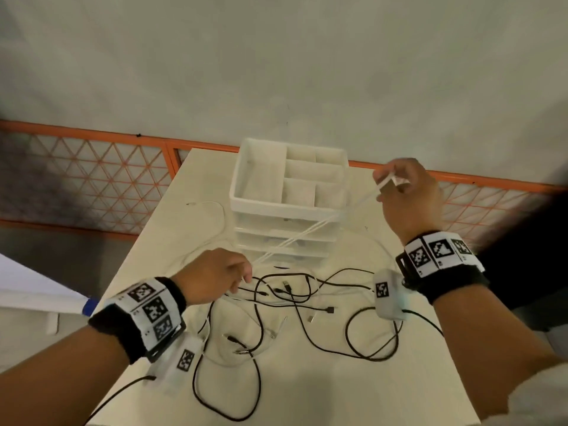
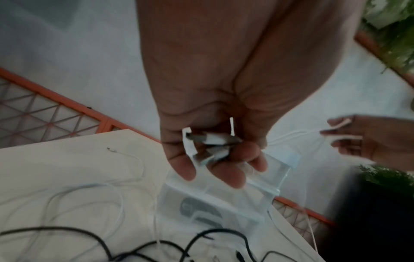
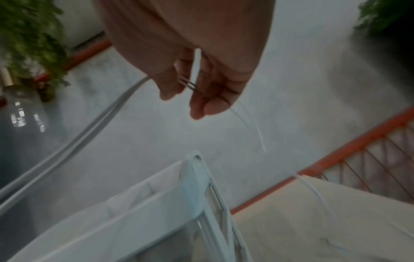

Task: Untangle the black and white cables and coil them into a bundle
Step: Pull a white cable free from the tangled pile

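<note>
White cables (image 1: 302, 233) stretched between both hands' grip (taut).

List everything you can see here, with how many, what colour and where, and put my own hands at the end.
white cables: several, count unclear, white; some stretched taut between the two hands in front of the drawer unit, others loose on the table's left side
black cables: several tangled, count unclear, black; spread over the near half of the table
drawer unit: one, white, top tray split into compartments; back middle of the table
table: one, cream; under everything
railing: one, orange lattice; behind the table
plants: at least two, green; seen only in the wrist views
wrist bands: two, black with black-and-white markers; one on each wrist
left hand: grips white cable plugs, low over the table
right hand: pinches the white cables, raised beside the drawer unit
</note>
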The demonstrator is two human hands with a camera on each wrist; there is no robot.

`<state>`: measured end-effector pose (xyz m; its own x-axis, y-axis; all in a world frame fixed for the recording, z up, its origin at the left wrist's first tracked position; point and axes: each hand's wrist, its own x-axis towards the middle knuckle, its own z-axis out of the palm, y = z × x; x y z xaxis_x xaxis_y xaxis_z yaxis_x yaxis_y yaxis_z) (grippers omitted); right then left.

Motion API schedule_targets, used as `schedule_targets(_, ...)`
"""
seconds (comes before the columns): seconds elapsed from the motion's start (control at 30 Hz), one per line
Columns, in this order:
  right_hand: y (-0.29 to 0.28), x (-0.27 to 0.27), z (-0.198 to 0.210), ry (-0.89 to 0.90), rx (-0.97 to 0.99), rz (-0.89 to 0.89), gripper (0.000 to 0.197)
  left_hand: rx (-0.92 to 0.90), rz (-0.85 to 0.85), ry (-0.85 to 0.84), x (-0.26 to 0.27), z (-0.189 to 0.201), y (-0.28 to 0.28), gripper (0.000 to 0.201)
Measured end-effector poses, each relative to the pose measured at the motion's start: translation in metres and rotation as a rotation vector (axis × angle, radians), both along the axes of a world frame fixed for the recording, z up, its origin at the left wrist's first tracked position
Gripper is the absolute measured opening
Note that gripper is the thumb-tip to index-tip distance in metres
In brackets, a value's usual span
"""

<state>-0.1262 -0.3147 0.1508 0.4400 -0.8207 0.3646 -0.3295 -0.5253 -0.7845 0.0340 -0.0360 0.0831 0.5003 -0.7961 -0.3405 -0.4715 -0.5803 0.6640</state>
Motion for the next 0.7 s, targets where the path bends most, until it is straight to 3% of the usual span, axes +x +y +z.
schedule_targets(0.1, 0.005, -0.002, -0.013, 0.032, 0.064, 0.087, 0.018, 0.007, 0.067, 0.039, -0.011, -0.012, -0.008, 0.030)
schedule_targets(0.27, 0.014, -0.035, -0.090, 0.481, 0.284, 0.179, 0.064, -0.008, 0.259, 0.200, -0.019, -0.028, -0.006, 0.024)
schedule_targets(0.3, 0.021, -0.041, -0.104, 0.510, 0.313, 0.174, 0.063, -0.006, 0.297, 0.234, -0.021, -0.030, -0.005, 0.025)
schedule_targets(0.37, 0.040, -0.050, -0.129, 0.567, 0.304, 0.161, 0.044, -0.019, 0.369, 0.294, -0.022, -0.032, -0.005, 0.029)
schedule_targets(0.47, 0.077, -0.059, -0.159, 0.765, 0.228, 0.334, 0.011, -0.065, 0.508, 0.466, -0.025, -0.029, -0.009, 0.026)
schedule_targets(0.6, 0.109, -0.062, -0.186, 1.140, 0.115, 0.468, 0.031, -0.128, 0.484, 0.490, -0.028, -0.021, -0.016, 0.024)
schedule_targets(0.7, 0.116, -0.058, -0.194, 1.269, -0.012, 0.484, 0.029, -0.217, 0.449, 0.524, -0.027, -0.016, -0.019, 0.022)
